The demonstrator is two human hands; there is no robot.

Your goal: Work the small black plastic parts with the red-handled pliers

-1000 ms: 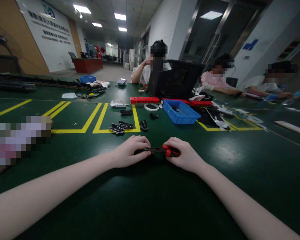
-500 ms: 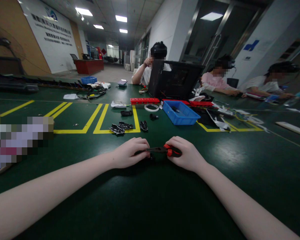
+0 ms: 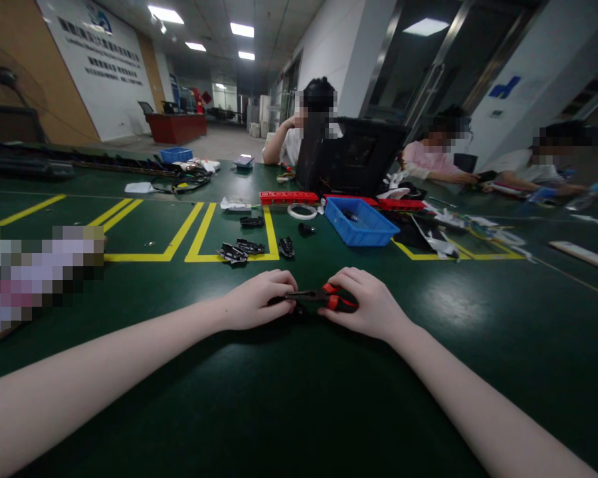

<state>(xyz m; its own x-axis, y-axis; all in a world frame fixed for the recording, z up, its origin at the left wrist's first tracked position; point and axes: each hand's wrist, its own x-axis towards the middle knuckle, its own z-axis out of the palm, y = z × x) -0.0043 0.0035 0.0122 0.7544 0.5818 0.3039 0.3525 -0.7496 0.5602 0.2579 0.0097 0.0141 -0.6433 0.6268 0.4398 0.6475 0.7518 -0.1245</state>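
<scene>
My right hand [image 3: 366, 302] is closed around the red-and-black handles of a pair of pliers [image 3: 311, 296]. The jaws point left and reach the fingertips of my left hand [image 3: 259, 299]. That hand is closed in a pinch on a small dark piece, mostly hidden behind the fingers and too small to name. Just beneath the pliers a bit of black [image 3: 299, 310] shows. Beyond my hands lie several black plastic parts [image 3: 233, 252] with ragged pale edges, and a short black cylindrical piece [image 3: 306, 229].
A blue bin [image 3: 361, 229] with a dark item inside stands past my right hand. Behind are a white tape ring [image 3: 302, 211], a red strip [image 3: 289, 198] and a large black case [image 3: 353, 156]. Co-workers sit across the green table [image 3: 299, 398]. A blurred-out object [image 3: 40, 272] lies left.
The pliers and my right hand have shifted slightly left, with the jaws further into my left fingertips. My left hand has barely moved.
</scene>
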